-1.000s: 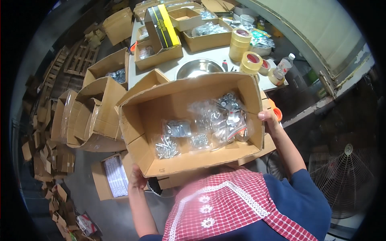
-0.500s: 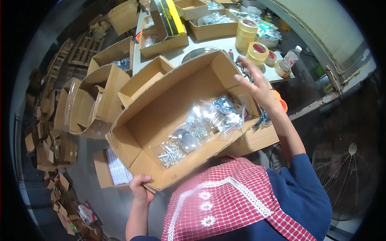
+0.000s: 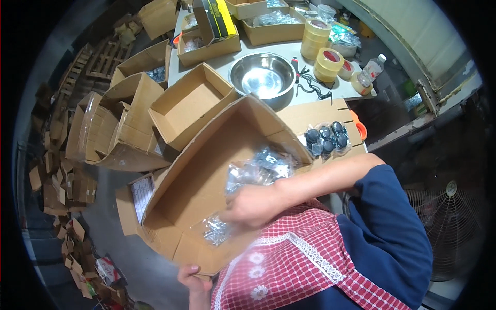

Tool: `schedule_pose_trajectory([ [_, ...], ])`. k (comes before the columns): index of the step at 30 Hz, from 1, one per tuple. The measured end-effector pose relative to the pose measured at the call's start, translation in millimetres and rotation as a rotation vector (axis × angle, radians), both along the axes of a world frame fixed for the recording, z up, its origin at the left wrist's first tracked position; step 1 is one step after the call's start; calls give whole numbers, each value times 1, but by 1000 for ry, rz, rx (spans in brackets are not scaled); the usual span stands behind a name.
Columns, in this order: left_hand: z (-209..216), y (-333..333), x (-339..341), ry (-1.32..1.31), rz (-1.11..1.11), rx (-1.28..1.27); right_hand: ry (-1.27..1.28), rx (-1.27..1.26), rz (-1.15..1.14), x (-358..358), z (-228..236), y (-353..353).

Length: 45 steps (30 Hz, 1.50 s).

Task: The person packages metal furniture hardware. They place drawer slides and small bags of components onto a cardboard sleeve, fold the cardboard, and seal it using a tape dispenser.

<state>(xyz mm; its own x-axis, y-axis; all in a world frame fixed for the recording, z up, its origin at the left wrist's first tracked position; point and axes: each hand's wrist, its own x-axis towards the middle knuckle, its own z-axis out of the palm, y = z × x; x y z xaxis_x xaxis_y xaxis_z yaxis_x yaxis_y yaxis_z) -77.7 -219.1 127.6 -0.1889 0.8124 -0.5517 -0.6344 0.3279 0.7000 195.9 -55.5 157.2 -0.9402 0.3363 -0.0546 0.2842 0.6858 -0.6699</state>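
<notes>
A large open cardboard box (image 3: 188, 188) tilts in front of my apron. My left hand (image 3: 194, 277) is closed on its near-left corner, thumb over the edge. Inside the box my right hand (image 3: 253, 205) reaches among clear bags; its fingers are smeared by motion, so what they hold, if anything, is unclear. Just left of that hand lies a clear bag of screws (image 3: 215, 231). Beyond it are several clear bags of metal hardware (image 3: 266, 163), partly hidden by the hand and forearm.
On the table stand a steel bowl (image 3: 262, 75), rolls of tape (image 3: 327, 63), a plastic bottle (image 3: 373, 68) and black hooked tools (image 3: 315, 85). Bagged black round parts (image 3: 326, 138) lie on cardboard. A smaller open box (image 3: 194, 103) sits left; a fan (image 3: 449, 227) stands right.
My right hand has left the box's far-right edge and moved down into the box. The box has come nearer and lower, uncovering the bowl and the bagged black parts. My left hand still grips its corner.
</notes>
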Motion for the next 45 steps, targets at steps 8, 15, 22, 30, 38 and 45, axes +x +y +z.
schedule_pose_trajectory([
  [8, 3, -35, -44, 90, 341, 205, 791, -638, -622, 71, 43, 61],
  [15, 1, -10, -81, 160, 430, 359, 261, -458, -883, 102, -73, 101],
  [22, 3, 33, -73, 55, 390, 351, 32, -153, -745, 73, -110, 77],
  [30, 2, 64, -44, 100, 306, 345, 637, -889, -827, 116, -56, 101],
  [38, -39, 137, -35, 99, -84, 390, 568, -966, -820, 202, -42, 108],
  [45, -65, 188, 6, 24, -272, 354, 382, -938, -982, 271, -49, 81],
])
